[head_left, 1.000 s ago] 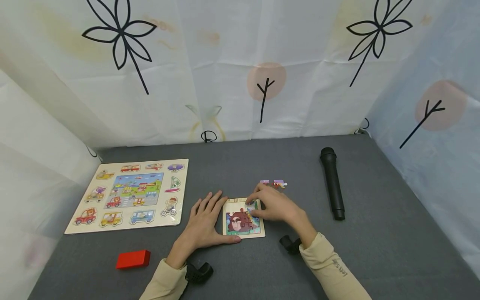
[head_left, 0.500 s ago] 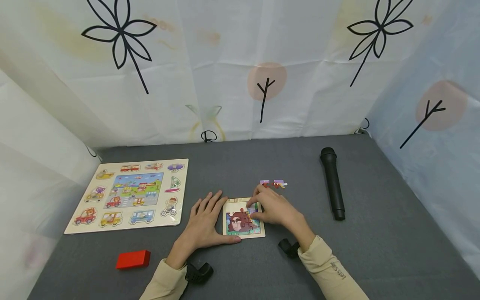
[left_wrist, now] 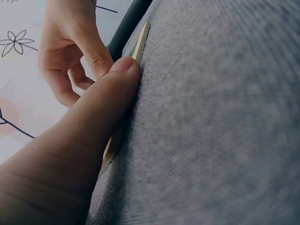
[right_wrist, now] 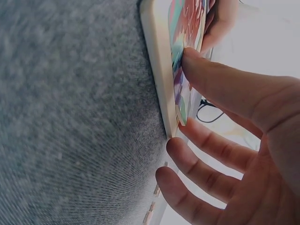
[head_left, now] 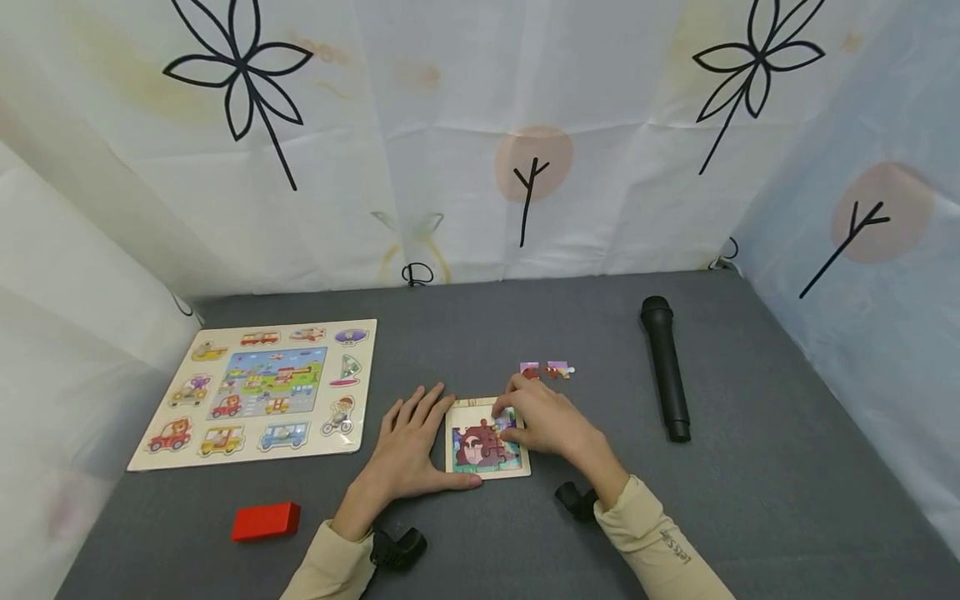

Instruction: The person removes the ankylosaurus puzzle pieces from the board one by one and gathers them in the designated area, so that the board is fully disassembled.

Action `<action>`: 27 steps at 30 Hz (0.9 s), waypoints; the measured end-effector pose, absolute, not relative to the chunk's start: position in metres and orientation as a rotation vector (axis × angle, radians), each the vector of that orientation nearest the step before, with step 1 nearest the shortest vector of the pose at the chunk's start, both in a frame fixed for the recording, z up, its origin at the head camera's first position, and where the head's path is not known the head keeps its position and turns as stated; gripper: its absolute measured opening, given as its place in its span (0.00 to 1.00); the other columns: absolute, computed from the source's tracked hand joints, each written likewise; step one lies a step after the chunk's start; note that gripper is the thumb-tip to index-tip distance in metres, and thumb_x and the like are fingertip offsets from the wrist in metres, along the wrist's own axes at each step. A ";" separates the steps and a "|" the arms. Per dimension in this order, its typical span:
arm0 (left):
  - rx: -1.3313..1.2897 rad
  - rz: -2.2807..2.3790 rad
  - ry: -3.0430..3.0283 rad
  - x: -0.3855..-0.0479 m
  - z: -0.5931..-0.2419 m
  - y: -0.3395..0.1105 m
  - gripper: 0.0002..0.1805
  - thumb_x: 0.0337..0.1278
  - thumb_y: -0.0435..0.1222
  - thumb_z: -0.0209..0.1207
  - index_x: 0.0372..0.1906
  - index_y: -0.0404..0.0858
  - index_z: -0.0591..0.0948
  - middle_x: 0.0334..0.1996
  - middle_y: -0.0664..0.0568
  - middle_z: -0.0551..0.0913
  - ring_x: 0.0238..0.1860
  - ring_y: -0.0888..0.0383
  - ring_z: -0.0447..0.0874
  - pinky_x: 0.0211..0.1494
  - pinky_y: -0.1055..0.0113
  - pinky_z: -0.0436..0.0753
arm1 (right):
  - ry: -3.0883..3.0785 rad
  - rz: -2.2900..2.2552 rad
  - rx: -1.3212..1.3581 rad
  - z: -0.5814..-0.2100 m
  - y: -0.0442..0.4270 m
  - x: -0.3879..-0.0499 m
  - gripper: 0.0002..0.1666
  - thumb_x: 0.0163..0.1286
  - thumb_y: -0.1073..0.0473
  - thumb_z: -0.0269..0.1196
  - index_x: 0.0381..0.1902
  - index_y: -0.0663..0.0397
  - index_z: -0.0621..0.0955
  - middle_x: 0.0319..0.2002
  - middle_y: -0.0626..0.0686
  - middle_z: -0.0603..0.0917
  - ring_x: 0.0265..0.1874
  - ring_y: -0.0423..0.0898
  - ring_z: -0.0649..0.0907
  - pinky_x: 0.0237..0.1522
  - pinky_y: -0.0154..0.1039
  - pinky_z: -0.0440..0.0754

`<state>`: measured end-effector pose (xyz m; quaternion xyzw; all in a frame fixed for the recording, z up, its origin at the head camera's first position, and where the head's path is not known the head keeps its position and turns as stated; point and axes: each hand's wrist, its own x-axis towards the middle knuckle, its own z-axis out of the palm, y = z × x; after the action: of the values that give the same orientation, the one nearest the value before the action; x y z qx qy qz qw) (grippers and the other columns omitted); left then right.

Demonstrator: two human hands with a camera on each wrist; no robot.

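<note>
Puzzle tray [head_left: 468, 415] lies flat on the bench [head_left: 772, 417], between the two hands, its picture partly filled and its far left part bare. Left hand [head_left: 411, 454] is spread wide, fingers straight and gripping nothing; its thumb lies along the near edge and its index fingertip touches the far left corner. Bracing judged sound: side and near edge are both backed.

Right hand [head_left: 551, 417] has its thumb and index finger closed to a narrow gap with a puzzle piece [right_wrist: 182, 105] apparently between them, at the tray's far right. Remaining fingers are loosely bent. In the right wrist view one end of the piece appears raised above the tray; whether its tabs are engaged cannot be determined.

Recommendations for seating it: square the piece against the right rim first, match its tabs to the pieces below, then lower it level. Press with a fingertip over each joint in turn; forcing a tilted piece could lift its neighbours. The left hand should hold firm against sideways push.

Loose pieces [head_left: 558, 367] lie just beyond the right hand. Fitting them is best left until this one sits flush.
</note>
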<state>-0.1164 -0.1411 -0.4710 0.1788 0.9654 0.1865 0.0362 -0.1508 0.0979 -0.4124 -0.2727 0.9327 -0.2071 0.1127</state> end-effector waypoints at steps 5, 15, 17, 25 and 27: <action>0.528 0.559 2.947 -0.116 -0.470 -0.141 0.67 0.34 0.76 0.68 0.80 0.47 0.61 0.82 0.46 0.57 0.83 0.39 0.51 0.79 0.33 0.53 | 2.751 -0.615 -0.816 -0.412 0.098 -0.148 0.13 0.63 0.58 0.75 0.46 0.49 0.89 0.45 0.52 0.80 0.37 0.43 0.77 0.35 0.39 0.76; 0.526 0.538 2.938 -0.116 -0.468 -0.140 0.67 0.34 0.75 0.68 0.81 0.47 0.60 0.82 0.46 0.56 0.83 0.39 0.50 0.79 0.33 0.53 | 2.781 -0.583 -0.830 -0.414 0.098 -0.148 0.29 0.62 0.59 0.75 0.62 0.54 0.82 0.50 0.55 0.82 0.40 0.47 0.81 0.37 0.42 0.81; 0.529 0.536 2.941 -0.116 -0.468 -0.140 0.67 0.34 0.75 0.68 0.81 0.46 0.60 0.82 0.45 0.56 0.83 0.39 0.50 0.79 0.33 0.53 | 2.776 -0.587 -0.824 -0.414 0.098 -0.149 0.28 0.63 0.60 0.75 0.61 0.55 0.83 0.48 0.54 0.81 0.35 0.44 0.77 0.31 0.37 0.75; 0.530 0.550 2.935 -0.116 -0.469 -0.141 0.68 0.34 0.75 0.68 0.81 0.46 0.60 0.82 0.45 0.56 0.83 0.39 0.50 0.79 0.33 0.53 | 2.763 -0.594 -0.815 -0.413 0.098 -0.150 0.24 0.65 0.64 0.72 0.60 0.54 0.85 0.43 0.53 0.79 0.29 0.41 0.72 0.25 0.31 0.67; 0.534 0.554 2.938 -0.116 -0.469 -0.141 0.67 0.34 0.75 0.68 0.81 0.46 0.60 0.82 0.45 0.56 0.83 0.39 0.50 0.79 0.33 0.53 | 2.761 -0.597 -0.812 -0.412 0.097 -0.150 0.24 0.65 0.65 0.71 0.60 0.54 0.85 0.42 0.54 0.79 0.29 0.41 0.72 0.25 0.31 0.67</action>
<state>-0.1161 -0.1412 -0.4693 0.1756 0.9661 0.1820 0.0522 -0.1504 0.0973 -0.4122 -0.2749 0.9346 -0.2021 0.1010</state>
